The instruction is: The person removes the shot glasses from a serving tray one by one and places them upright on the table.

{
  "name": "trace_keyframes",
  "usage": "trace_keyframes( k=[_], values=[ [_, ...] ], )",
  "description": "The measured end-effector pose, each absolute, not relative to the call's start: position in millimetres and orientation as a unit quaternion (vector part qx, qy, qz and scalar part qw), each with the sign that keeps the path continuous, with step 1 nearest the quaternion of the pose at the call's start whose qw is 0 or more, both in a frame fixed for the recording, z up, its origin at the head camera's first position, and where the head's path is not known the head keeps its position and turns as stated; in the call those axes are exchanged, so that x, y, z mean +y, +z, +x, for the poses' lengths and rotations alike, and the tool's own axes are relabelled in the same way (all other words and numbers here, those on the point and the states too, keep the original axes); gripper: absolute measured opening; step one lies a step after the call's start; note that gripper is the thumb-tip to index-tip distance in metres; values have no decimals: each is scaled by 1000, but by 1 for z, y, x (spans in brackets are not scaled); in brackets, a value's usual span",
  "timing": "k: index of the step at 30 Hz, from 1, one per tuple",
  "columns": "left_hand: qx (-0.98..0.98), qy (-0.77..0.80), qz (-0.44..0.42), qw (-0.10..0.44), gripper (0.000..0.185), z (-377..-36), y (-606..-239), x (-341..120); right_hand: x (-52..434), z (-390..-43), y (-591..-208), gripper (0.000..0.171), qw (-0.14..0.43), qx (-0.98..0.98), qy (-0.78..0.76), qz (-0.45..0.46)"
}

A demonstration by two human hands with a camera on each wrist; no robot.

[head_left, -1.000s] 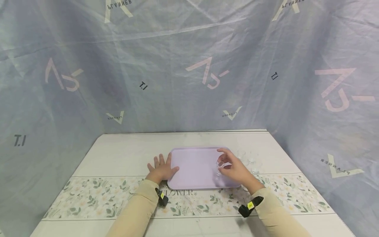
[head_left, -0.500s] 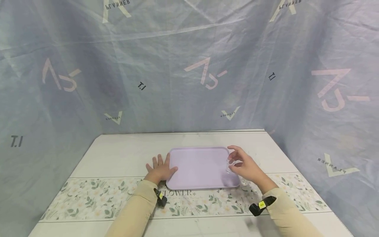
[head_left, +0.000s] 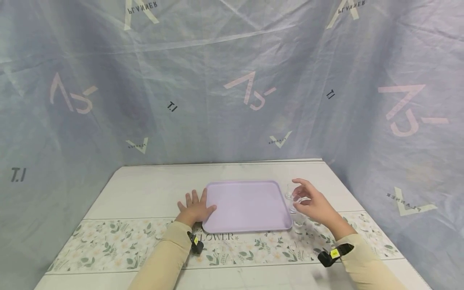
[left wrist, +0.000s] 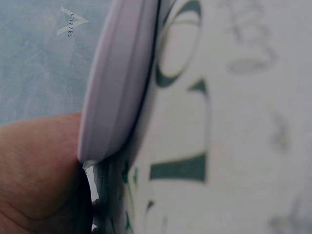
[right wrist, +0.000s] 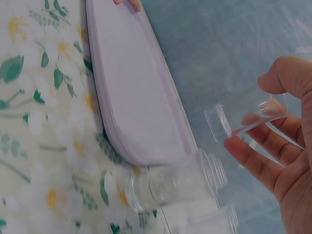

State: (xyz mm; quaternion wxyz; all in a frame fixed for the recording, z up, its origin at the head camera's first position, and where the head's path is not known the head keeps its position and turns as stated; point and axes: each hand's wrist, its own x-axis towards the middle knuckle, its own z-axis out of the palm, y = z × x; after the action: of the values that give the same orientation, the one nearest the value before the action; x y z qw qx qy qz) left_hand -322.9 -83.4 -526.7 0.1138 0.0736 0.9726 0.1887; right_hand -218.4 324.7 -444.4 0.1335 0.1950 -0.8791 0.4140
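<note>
A small clear glass cup (right wrist: pixel 246 119) is being pinched by the right hand (head_left: pixel 314 203) and carried off the lilac tray (head_left: pixel 246 205) toward the other cups (right wrist: pixel 175 185) beside it; the tray's left edge is being pressed by the flat, relaxed left hand (head_left: pixel 195 208).

A tray (head_left: pixel 246 205) is set near the middle of the table (head_left: pixel 152 189), with its near edge lying on the runner (head_left: pixel 108 241) that crosses the table from left to right. The left hand (head_left: pixel 195 207) is laid flat on the table against the tray's left edge. The right hand (head_left: pixel 313 203) is held just right of the tray, off its right edge, with a small glass (right wrist: pixel 246 119) pinched in its fingers. Other small glasses (right wrist: pixel 170 185) are placed on the table below that hand, just beside the tray's near right corner. A backdrop sheet (head_left: pixel 232 80) is hung behind and to both sides of the table.
</note>
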Motion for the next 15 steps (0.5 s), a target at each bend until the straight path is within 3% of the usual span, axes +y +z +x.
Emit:
trace_keyframes(
  k=[15],
  values=[
    [973, 188, 71, 115, 86, -307, -504, -81, 359, -200, -437, 75, 154, -884, 405, 177]
  ],
)
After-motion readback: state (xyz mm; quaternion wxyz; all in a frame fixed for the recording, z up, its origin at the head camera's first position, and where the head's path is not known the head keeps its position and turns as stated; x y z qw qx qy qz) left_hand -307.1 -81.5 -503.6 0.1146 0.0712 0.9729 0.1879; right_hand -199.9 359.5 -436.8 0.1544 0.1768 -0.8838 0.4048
